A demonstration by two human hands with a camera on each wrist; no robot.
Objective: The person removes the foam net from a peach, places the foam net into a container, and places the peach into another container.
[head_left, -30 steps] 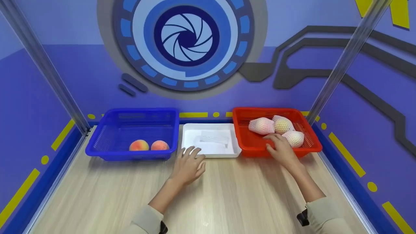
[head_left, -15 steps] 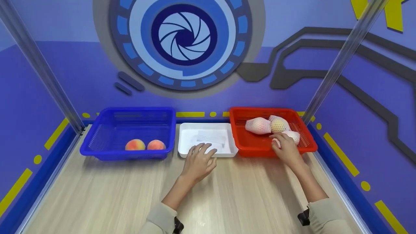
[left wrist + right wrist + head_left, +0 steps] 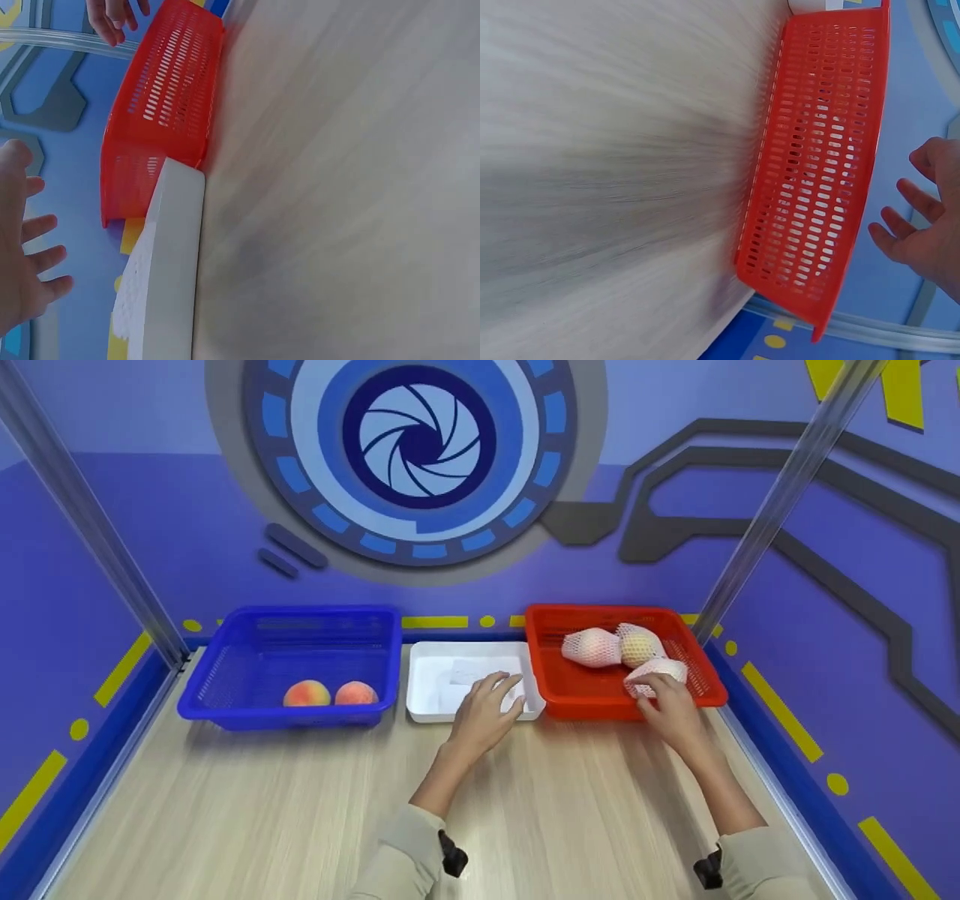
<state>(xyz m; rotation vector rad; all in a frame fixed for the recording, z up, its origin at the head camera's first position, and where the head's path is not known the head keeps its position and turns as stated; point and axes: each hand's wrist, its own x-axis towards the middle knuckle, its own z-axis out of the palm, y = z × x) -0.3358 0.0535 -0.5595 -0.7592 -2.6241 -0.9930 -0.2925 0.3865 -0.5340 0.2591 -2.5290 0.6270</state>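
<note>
Reading the head view: nearest foam-netted fruit [image 3: 670,667], in the red basket [image 3: 589,706], lies just far of my right hand [image 3: 676,716], long axis roughly left-right. Right fingers spread, contact unclear; left hand [image 3: 482,718], spread above the white tray [image 3: 426,711], is farther off.

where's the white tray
In the head view, the white tray sits at the back, between the blue basket on the left and the red basket on the right.

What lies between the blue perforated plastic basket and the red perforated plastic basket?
A shallow white rectangular tray, seen in the head view, with the left hand above its front edge.
</note>
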